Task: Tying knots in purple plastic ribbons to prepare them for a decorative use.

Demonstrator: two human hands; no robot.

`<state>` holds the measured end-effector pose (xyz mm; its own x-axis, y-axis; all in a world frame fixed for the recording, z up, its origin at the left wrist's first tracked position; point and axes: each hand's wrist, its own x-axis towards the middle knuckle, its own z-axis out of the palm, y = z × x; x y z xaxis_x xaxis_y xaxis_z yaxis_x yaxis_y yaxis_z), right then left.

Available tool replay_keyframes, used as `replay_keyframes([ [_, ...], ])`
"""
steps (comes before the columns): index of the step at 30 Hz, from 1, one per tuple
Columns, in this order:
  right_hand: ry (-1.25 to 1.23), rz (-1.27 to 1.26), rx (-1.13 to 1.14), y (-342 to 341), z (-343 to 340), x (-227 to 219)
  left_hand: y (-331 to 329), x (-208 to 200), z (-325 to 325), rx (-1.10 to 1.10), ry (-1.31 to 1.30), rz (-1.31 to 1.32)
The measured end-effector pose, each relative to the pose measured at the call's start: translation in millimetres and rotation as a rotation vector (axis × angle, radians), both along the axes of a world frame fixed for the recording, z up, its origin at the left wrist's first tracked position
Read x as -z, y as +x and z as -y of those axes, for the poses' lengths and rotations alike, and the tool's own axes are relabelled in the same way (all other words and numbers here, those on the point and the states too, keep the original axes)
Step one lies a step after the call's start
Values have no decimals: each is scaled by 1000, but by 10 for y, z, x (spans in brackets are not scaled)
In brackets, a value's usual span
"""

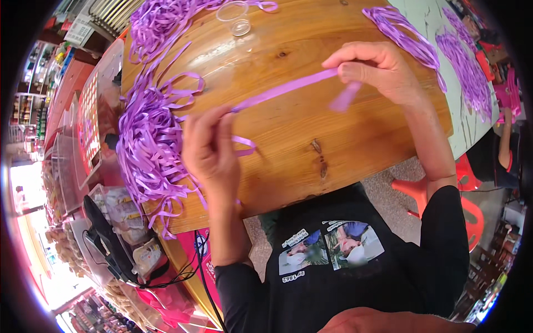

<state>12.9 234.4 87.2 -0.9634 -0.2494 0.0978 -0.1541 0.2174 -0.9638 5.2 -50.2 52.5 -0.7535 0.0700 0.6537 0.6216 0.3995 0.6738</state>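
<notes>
Purple ribbon point(286, 89), one strip, is pinched between the fingers point(358, 51) of two hands point(212, 147) point(387, 69).

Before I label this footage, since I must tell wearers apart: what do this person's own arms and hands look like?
The left hand and right hand are bare: no gloves, watch or bracelet shows. The left sleeve and right sleeve are black, ending around the elbows, leaving the forearms uncovered.
</notes>
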Motion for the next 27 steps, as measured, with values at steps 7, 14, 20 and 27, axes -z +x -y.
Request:
replay_keyframes([
  [7,54,-85,16,-2,-96,211,-81,60,99,-508,-748,-115],
  [14,-113,-101,-83,-28,233,316,-4,123,-830,273,-17,155],
  [20,-80,-131,5,-21,117,347,-60,199,-886,506,312,786],
  [27,-17,-156,128,-99,7,411,-105,246,-723,394,291,673],
])
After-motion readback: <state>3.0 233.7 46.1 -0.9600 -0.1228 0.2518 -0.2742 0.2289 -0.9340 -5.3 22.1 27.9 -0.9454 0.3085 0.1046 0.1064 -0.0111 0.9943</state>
